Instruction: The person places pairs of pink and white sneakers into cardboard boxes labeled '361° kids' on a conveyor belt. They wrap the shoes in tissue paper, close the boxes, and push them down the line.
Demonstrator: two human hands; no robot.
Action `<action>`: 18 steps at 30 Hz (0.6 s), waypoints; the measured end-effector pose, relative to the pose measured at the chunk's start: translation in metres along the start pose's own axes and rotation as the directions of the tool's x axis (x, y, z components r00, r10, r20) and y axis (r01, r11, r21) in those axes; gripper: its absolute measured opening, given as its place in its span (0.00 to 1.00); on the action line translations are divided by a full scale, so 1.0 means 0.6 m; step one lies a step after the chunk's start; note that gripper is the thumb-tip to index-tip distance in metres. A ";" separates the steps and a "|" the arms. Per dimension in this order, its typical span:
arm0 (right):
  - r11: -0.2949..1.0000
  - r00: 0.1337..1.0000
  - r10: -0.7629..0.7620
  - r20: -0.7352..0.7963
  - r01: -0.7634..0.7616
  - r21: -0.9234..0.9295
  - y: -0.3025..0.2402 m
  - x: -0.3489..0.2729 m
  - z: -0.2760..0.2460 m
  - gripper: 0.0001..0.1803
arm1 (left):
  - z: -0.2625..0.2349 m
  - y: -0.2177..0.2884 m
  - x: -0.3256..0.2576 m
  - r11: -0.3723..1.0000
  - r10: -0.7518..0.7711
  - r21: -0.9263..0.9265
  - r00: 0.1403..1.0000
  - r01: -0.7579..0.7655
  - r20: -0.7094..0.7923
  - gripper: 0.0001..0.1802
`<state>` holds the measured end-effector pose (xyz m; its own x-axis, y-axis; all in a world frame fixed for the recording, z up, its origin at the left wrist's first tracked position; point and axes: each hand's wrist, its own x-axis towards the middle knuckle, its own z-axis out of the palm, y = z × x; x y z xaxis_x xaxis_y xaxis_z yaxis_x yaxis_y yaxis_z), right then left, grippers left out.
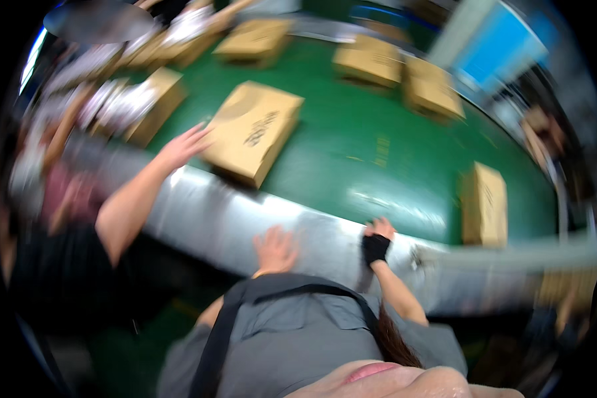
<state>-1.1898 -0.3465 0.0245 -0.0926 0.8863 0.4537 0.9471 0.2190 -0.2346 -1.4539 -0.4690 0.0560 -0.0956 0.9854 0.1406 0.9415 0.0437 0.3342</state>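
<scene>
My left hand (275, 251) lies on the metal edge (225, 205) of a green conveyor belt (351, 132), blurred, its fingers spread and nothing in it. Farther right, my right hand (379, 233) rests where the metal edge meets the belt. A black wrap or fingerless glove covers part of it, and its fingers reach forward, holding nothing. Up and left of my hands, a closed brown cardboard box (252, 126) with dark print sits on the belt. Another person's hand (184, 144) touches that box's left side.
At the far side stand more brown boxes (368, 61), with one box (487, 205) on the belt at the right. Boxes bearing shiny clear-wrapped items (123, 106) line the left, near other people's arms. A pale rail (511, 255) crosses the right side.
</scene>
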 end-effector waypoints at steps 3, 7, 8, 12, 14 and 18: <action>0.987 0.999 -0.041 0.003 0.041 -0.154 -0.026 0.020 0.003 0.08 | -0.017 -0.067 0.004 0.873 -0.194 -0.449 0.980 0.190 0.037 0.21; 0.971 0.988 0.125 -0.092 -0.140 -0.192 -0.023 -0.059 0.020 0.15 | -0.002 -0.183 0.035 0.681 -0.415 -0.664 0.910 0.309 -0.002 0.21; 0.975 0.984 0.165 -0.073 -0.174 -0.140 -0.029 -0.073 -0.011 0.15 | -0.011 -0.211 0.039 0.657 -0.448 -0.670 0.894 0.346 0.022 0.21; 0.974 0.974 0.211 -0.085 -0.216 -0.067 -0.072 -0.109 -0.006 0.15 | -0.061 -0.325 0.078 0.745 -0.448 -0.598 0.886 0.296 -0.119 0.22; 0.969 0.970 0.233 -0.063 -0.237 -0.066 -0.076 -0.117 0.006 0.17 | -0.092 -0.329 0.120 0.669 -0.541 -0.622 0.840 0.407 -0.032 0.23; 0.967 0.969 0.238 -0.061 -0.242 -0.080 -0.086 -0.110 0.004 0.17 | -0.126 -0.342 0.205 0.302 -0.725 -0.825 0.677 0.477 0.126 0.30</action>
<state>-1.2336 -0.4154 0.0045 0.1543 0.8863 0.4367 0.9628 -0.0356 -0.2679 -1.6832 -0.3691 0.0751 -0.7062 0.6566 -0.2648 -0.0280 0.3479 0.9371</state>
